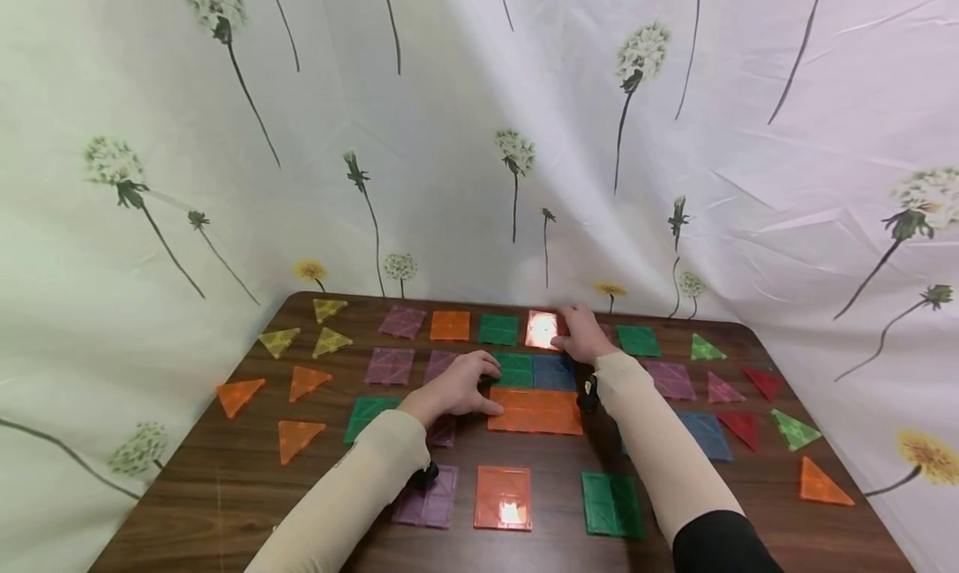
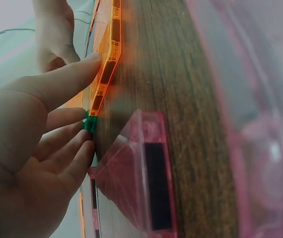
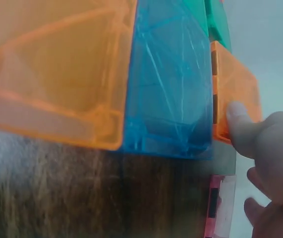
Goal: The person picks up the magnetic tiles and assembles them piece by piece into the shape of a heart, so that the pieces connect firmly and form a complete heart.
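My left hand point(image 1: 460, 386) lies at the left of a joined group of clear tiles. In the left wrist view its thumb touches the edge of an orange rectangular tile point(image 1: 535, 411), and fingertips meet a green square tile point(image 1: 513, 371). A blue square tile point(image 1: 554, 372) adjoins the green one, both above the orange rectangle. My right hand point(image 1: 584, 333) is beyond the blue tile. Its extended thumb presses on an orange square tile point(image 3: 238, 89), which shows glare in the head view. Its other fingers are partly hidden.
Purple point(image 1: 390, 366), orange point(image 1: 450, 326) and green point(image 1: 499, 330) squares lie around the group. Yellow triangles point(image 1: 330, 342) and orange triangles point(image 1: 301, 440) lie left; red triangles point(image 1: 740, 430) lie right. Purple, orange and green tiles point(image 1: 613, 505) lie nearer. Flowered fabric point(image 1: 449, 223) hangs behind the table point(image 1: 217, 473).
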The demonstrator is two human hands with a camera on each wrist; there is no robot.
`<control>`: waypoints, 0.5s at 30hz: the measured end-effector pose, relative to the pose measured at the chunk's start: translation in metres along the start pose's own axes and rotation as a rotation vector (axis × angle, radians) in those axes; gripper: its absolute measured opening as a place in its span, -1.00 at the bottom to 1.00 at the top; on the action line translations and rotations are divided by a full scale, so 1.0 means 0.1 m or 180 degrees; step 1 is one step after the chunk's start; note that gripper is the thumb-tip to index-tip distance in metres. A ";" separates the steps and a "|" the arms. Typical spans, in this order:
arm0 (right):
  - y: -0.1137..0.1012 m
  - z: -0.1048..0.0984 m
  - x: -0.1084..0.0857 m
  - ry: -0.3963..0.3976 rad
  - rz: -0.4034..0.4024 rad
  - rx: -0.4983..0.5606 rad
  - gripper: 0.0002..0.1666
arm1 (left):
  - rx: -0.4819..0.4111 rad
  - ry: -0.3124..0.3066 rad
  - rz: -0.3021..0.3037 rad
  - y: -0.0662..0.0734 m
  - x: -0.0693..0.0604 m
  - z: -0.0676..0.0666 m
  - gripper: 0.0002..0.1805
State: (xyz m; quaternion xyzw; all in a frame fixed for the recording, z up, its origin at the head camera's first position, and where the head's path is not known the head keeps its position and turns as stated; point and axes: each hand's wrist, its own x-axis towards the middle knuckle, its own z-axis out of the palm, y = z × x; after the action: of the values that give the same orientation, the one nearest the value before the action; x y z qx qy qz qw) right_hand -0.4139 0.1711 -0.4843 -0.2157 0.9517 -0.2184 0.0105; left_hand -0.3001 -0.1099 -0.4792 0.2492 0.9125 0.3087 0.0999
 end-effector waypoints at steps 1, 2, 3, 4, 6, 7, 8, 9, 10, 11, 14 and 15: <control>0.00 -0.01 -0.01 0.0061 0.0028 0.0078 -0.28 | -0.0007 -0.0002 -0.0001 0.00 0.00 0.00 -0.41; 0.00 -0.02 -0.01 0.0129 0.0043 0.0173 -0.33 | -0.0009 -0.0003 -0.0002 0.01 0.00 0.00 -0.41; 0.00 -0.03 -0.02 0.0194 0.0061 0.0284 -0.38 | -0.0004 -0.0008 -0.0004 0.01 0.00 0.00 -0.41; 0.01 -0.05 -0.03 0.0246 0.0097 0.0394 -0.44 | 0.0002 -0.0017 -0.0002 0.01 0.00 0.00 -0.41; 0.00 -0.09 -0.06 0.0335 0.0168 0.0652 -0.56 | 0.0024 -0.0023 0.0012 0.02 0.00 0.00 -0.41; 0.00 -0.11 -0.08 0.0370 0.0206 0.0783 -0.61 | 0.0025 -0.0025 0.0016 0.02 0.00 -0.01 -0.41; 0.00 -0.13 -0.10 0.0404 0.0231 0.0888 -0.66 | 0.0029 -0.0028 0.0016 0.02 0.00 -0.01 -0.41; 0.00 -0.15 -0.13 0.0421 0.0281 0.0995 -0.68 | 0.0035 -0.0029 0.0016 0.03 0.00 -0.01 -0.41; 0.00 -0.17 -0.15 0.0451 0.0311 0.1060 -0.70 | 0.0035 -0.0030 0.0013 0.03 0.00 -0.01 -0.41; 0.00 -0.20 -0.17 0.0470 0.0327 0.1146 -0.70 | 0.0034 -0.0028 0.0009 0.03 0.00 -0.01 -0.41; 0.02 -0.25 -0.26 0.0460 0.0360 0.1454 -0.69 | 0.0050 -0.0032 -0.0006 0.02 0.00 -0.01 -0.41; 0.03 -0.27 -0.29 0.0463 0.0363 0.1526 -0.68 | 0.0060 -0.0032 -0.0007 0.01 0.00 -0.01 -0.41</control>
State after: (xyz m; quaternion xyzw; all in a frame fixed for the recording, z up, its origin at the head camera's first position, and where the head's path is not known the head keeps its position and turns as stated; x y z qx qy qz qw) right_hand -0.3922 0.1965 -0.4631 -0.1368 0.8815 -0.4519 0.0052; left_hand -0.3001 -0.1090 -0.4778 0.2507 0.9151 0.2988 0.1025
